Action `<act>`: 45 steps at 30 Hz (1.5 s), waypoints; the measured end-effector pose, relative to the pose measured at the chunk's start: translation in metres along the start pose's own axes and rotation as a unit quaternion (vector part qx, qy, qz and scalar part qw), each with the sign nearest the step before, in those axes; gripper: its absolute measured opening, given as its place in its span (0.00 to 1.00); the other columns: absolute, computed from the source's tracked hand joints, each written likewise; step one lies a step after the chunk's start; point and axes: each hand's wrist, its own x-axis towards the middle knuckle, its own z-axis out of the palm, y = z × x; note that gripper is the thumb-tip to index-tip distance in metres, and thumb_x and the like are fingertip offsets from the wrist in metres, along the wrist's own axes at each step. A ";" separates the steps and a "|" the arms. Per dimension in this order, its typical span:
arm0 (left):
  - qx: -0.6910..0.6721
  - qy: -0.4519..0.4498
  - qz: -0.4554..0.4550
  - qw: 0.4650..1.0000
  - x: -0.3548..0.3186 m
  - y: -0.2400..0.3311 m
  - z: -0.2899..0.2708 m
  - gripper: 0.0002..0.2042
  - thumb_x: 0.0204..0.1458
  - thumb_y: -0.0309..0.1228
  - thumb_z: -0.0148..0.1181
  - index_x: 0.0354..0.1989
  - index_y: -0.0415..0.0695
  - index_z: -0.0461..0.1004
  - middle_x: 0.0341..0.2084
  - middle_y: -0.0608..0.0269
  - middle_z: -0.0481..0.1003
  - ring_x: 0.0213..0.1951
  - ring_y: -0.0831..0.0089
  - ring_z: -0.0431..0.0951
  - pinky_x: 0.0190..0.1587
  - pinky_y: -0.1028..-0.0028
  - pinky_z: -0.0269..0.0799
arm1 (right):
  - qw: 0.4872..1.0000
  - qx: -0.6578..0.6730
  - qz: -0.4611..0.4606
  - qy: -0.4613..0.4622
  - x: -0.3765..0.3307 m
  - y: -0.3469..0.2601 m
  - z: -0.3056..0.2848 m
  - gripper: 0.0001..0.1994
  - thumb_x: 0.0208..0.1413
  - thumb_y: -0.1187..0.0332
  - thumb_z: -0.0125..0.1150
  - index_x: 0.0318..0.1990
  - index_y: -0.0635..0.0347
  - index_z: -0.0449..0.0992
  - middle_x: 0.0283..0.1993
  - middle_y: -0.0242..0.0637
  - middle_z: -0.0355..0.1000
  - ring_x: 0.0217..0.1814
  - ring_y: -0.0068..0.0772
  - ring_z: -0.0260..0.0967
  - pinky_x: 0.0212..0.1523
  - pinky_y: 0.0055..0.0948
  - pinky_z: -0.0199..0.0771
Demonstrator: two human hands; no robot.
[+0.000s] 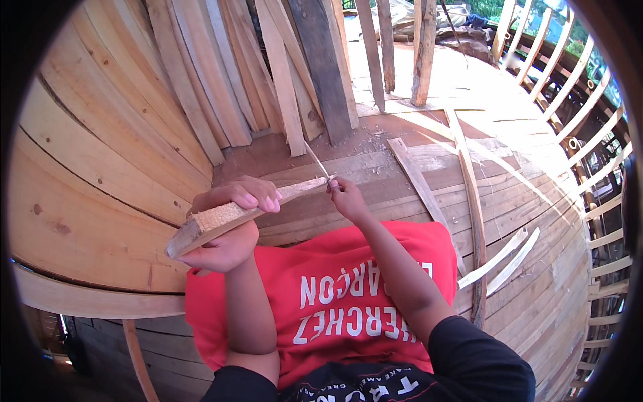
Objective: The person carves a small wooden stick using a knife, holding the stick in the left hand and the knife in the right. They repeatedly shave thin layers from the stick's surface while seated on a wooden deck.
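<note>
My left hand is closed round the thick end of a tapered piece of wood. Its palm lies beneath, and the fingers curl over the top. The wood's rough, sawn face is turned up, and it narrows toward the right. At the narrow tip, my right hand is closed in a pinch. A thin, pale stick-like thing runs from this pinch away toward the far left; its exact kind is unclear. A red cloth with white lettering covers my lap, under both forearms.
Curved planks form a wall close on my left. Several boards lean upright ahead. Loose battens and two pale curved strips lie on the plank floor to the right. Curved wooden ribs line the far right.
</note>
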 end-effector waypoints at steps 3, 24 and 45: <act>-0.008 -0.044 -0.002 0.999 0.001 0.004 -0.005 0.46 0.48 0.77 0.28 0.34 0.39 0.73 0.23 0.52 0.74 0.24 0.62 0.74 0.32 0.60 0.72 | 0.988 -0.138 0.062 0.031 -0.004 -0.010 -0.003 0.26 0.65 0.51 0.39 0.38 0.67 0.76 0.39 0.59 0.74 0.45 0.59 0.73 0.49 0.48 0.69; 0.007 -0.145 0.011 0.989 0.020 0.001 0.011 0.25 0.57 0.53 0.50 0.26 0.39 0.71 0.17 0.55 0.74 0.18 0.65 0.74 0.27 0.64 0.77 | 0.974 -0.156 0.160 0.045 0.003 0.005 -0.018 0.29 0.59 0.53 0.36 0.47 0.74 0.74 0.52 0.68 0.68 0.59 0.68 0.63 0.62 0.51 0.60; -0.039 -0.039 0.023 0.998 0.013 0.012 -0.041 0.38 0.51 0.68 0.49 0.23 0.35 0.72 0.16 0.50 0.75 0.19 0.62 0.78 0.26 0.62 0.78 | 0.965 -0.241 0.095 0.034 0.021 -0.016 0.012 0.27 0.60 0.53 0.39 0.43 0.73 0.75 0.47 0.71 0.69 0.54 0.69 0.67 0.57 0.53 0.63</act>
